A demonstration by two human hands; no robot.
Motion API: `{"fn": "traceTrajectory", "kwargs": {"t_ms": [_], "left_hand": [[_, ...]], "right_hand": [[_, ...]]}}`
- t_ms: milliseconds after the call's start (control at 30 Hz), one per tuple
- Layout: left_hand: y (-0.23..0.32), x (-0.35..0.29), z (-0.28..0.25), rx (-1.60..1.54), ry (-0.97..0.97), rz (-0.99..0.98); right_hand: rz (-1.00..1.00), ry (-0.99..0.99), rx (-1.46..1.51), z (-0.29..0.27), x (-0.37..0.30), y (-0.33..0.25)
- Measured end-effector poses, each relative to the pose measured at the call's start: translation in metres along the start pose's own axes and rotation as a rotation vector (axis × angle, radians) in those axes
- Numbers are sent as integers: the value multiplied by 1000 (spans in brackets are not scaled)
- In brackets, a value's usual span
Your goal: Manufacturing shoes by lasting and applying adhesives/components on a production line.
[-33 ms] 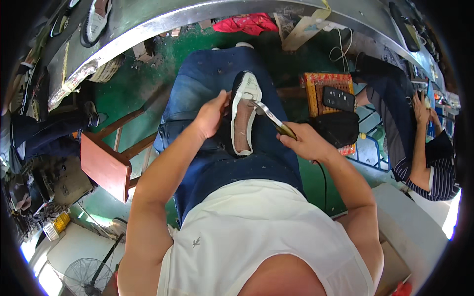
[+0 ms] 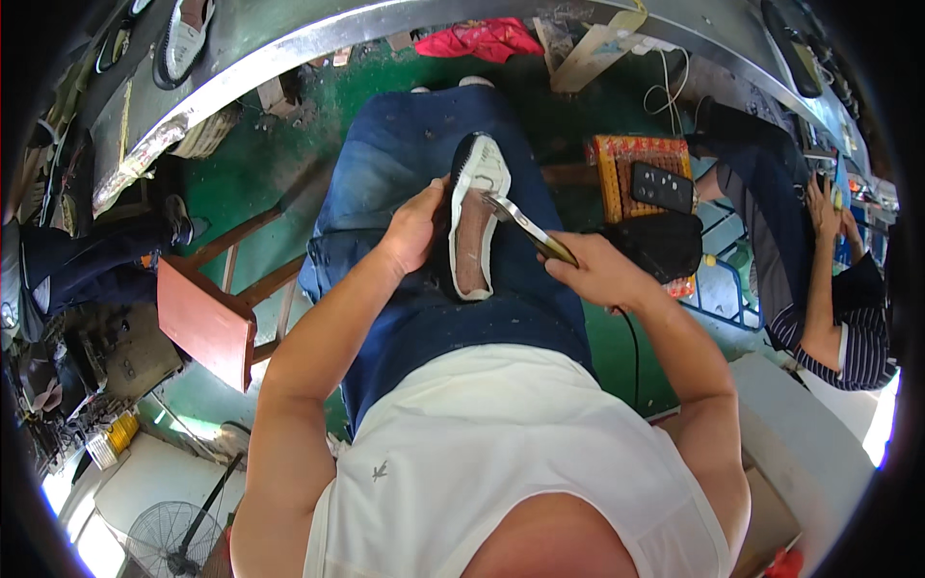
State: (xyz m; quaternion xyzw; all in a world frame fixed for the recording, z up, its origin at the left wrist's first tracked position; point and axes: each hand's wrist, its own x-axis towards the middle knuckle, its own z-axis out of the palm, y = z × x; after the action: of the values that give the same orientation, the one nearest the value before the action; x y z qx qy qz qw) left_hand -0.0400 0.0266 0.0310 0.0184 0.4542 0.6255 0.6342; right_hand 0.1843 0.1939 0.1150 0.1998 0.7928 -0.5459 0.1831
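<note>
The person is sitting in a white sleeveless top and blue jeans (image 2: 424, 164), both bare forearms reaching forward over the lap. A shoe (image 2: 474, 217) is lying sole-up along the right thigh, its toe pointing away from the body; the sole is worn brown in the middle with a white rim and a dark edge round the toe. The left hand (image 2: 416, 229) is gripping the shoe's left side, fingers curled tight against the rim and the thumb pressing near the toe end. The right hand (image 2: 597, 272) is closed in a fist round the dark handle of a metal tool (image 2: 525, 229), whose flat silvery blade is slanting up and left so that its tip is touching the sole just below the toe.

Just beside the right hand, a black bag or pouch (image 2: 660, 243) is lying next to a patterned orange-and-red stool (image 2: 626, 154), and a black remote-like device (image 2: 662, 186) is resting on that stool's top. To the left, a reddish wooden stool (image 2: 207, 323) is standing on the green floor (image 2: 279, 154), well apart from the legs. At the right edge, another person in a striped sleeve (image 2: 853, 332) is sitting with hands raised toward a bench there; what they are holding is too small to tell. Farther off, a curved metal workbench edge (image 2: 318, 43) is arcing across the top, a red cloth (image 2: 482, 39) is lying on the floor beneath it, and a white sneaker (image 2: 185, 37) is resting on the bench's upper left. A fan (image 2: 159, 535) is standing at the lower left.
</note>
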Motion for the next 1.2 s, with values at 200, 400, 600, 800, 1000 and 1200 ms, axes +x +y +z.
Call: {"fn": "traceTrajectory", "kwargs": {"t_ms": [200,400,600,800,1000,1200], "left_hand": [[-47,4,-2,285,94,263],[-42,-7,1,106,21,233],[-41,1,-7,99,103,226],[-41,8,-9,1045,303,768],[-4,-4,12,1420,260,580],[-5,-5,22,1598,273,458]], "right_hand": [[-153,41,-347,-14,22,-14],[78,-168,-448,-16,50,-44],[46,214,-41,62,58,10],[271,-170,678,33,61,46],[272,-489,946,-6,55,63],[221,-206,520,-25,54,38]]}}
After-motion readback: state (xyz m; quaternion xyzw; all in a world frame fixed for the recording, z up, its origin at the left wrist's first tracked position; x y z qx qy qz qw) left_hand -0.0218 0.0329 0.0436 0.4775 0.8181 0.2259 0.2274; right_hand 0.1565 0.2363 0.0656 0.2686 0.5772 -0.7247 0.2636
